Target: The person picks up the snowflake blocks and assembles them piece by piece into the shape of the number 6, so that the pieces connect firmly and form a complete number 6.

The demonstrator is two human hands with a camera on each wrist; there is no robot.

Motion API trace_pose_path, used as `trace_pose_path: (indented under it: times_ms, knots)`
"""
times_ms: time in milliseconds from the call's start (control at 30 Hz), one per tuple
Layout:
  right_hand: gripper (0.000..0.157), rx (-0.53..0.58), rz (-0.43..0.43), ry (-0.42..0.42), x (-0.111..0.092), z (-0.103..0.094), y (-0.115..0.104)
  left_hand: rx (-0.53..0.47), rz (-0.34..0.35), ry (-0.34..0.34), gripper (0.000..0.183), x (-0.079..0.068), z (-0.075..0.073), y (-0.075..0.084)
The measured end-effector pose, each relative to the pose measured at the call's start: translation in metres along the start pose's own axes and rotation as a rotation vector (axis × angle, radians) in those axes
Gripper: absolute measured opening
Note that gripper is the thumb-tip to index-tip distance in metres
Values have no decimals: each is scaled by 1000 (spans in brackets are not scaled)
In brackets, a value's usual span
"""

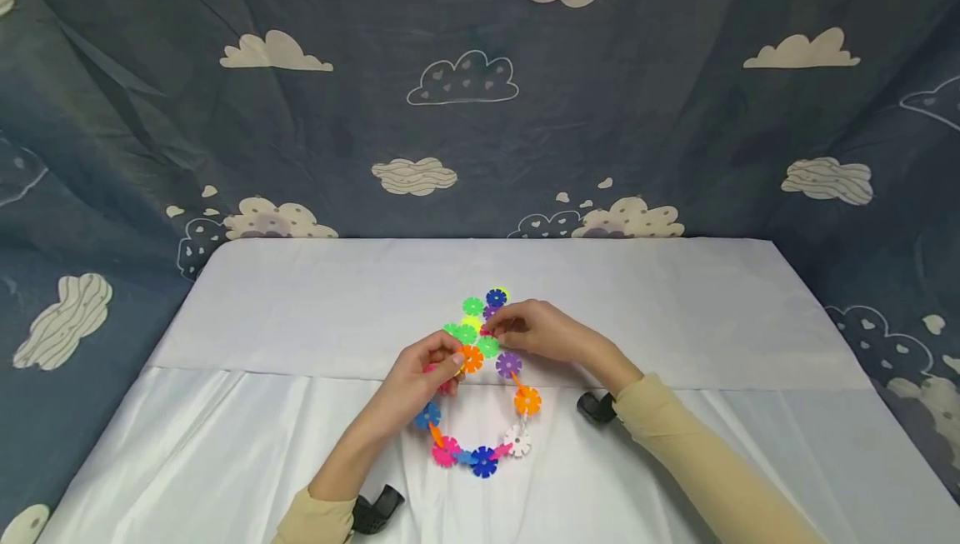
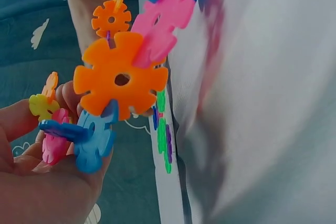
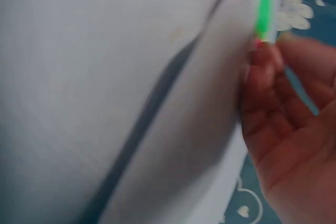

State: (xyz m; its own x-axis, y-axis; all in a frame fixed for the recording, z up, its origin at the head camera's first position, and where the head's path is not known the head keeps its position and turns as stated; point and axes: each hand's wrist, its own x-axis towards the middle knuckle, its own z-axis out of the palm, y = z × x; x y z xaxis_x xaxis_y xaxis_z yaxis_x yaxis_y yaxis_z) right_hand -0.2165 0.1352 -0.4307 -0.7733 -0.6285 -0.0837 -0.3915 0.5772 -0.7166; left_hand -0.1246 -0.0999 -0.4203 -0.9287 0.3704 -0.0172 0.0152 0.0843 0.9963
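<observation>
A ring-like chain of notched plastic flower discs hangs from my left hand point(image 1: 420, 373), whose thumb and fingers pinch its upper left end. An orange disc point(image 1: 471, 358) shows at the left fingertips; in the left wrist view a blue disc point(image 2: 92, 142) and a large orange disc point(image 2: 122, 78) stand near the palm. The chain's other end carries a purple disc point(image 1: 508, 363). Beyond it, my right hand point(image 1: 536, 331) has thumb and fingertips together at a small red disc point(image 1: 486, 330), mostly covered by them. A green disc point(image 3: 263, 14) lies just past those fingertips, blurred.
Loose discs lie beyond the hands, among them a green disc point(image 1: 472, 306) and a dark blue disc point(image 1: 497, 298). White cloth point(image 1: 300, 302) covers the table, with a seam across it. A dark cloud-print curtain point(image 1: 465, 144) stands behind.
</observation>
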Motion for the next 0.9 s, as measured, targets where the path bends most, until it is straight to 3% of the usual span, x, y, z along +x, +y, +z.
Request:
trace_pose_path:
  times_ms: [200, 400, 700, 900]
  knots:
    - [28, -40, -37, -72, 12, 2, 9, -46, -24, -10, 17, 0, -1, -2]
    - [21, 10, -28, -54, 11, 1, 10, -71, -48, 1, 15, 0, -1, -1]
    - [14, 88, 116, 119, -7, -5, 0, -73, -69, 17, 14, 0, 0, -2]
    - [14, 266, 151, 261, -34, -6, -26, -72, -53, 19, 15, 0, 1, -4]
